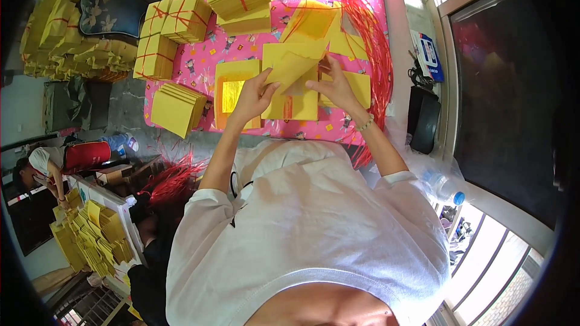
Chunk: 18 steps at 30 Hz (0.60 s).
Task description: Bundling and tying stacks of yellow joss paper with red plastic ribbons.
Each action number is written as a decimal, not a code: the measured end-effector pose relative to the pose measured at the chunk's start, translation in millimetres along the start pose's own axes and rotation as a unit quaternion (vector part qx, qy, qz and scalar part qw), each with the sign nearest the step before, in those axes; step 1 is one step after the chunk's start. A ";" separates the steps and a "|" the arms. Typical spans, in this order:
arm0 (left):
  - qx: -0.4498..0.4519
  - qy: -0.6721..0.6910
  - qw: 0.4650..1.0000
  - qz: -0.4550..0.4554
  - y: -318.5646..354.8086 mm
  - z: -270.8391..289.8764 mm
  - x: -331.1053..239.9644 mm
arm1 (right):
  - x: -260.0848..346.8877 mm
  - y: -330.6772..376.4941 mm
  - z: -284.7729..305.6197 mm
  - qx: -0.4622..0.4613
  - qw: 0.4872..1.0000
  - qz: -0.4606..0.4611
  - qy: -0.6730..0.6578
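A folded sheet of yellow paper (pixel 294 67) is held up at a tilt between my two hands. My left hand (pixel 255 96) pinches its left edge, the fingers partly curled. At the sheet's right side, my right hand (pixel 338 87) grips it between thumb and fingers. Beneath the sheet lies a larger pile of yellow paper (pixel 272 105) with a small red-orange mark. Left of that, another yellow stack (pixel 222 72) carries a shiny gold square (pixel 232 95). Closer to my right hand sits a further yellow paper pile (pixel 360 89).
The pink patterned table (pixel 202 63) bears tied yellow bundles (pixel 184 19), a leaning stack (pixel 177 108) and long red strands (pixel 377 48) along its right side. A plastic bottle (pixel 444 188) lies by the window. On the left, another person (pixel 57 166) works at a paper-covered table (pixel 124 205).
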<state>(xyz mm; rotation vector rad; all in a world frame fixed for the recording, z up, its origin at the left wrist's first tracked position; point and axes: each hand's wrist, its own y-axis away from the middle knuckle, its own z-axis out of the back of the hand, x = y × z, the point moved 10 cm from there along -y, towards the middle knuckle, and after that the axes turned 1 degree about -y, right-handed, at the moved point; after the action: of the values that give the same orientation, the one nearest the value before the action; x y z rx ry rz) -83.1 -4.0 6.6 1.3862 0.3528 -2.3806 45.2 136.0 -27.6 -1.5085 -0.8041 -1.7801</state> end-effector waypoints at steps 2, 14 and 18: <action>0.028 0.129 0.991 0.014 -1.6 -5.1 -2.0 | -11.5 -5.2 -5.0 0.007 0.998 0.012 -0.067; -0.035 0.033 0.998 0.035 -7.3 -15.0 -2.0 | 9.6 5.2 -31.3 0.097 0.978 -0.011 -0.184; -0.140 0.055 0.988 -0.034 -5.7 2.1 -23.0 | 18.4 7.9 -25.5 0.070 0.986 -0.017 -0.149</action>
<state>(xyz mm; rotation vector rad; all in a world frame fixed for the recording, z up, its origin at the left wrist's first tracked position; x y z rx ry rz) -76.8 4.5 27.9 1.3927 0.7441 -2.2070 34.6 109.2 -12.7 -1.6970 -1.0846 -1.5042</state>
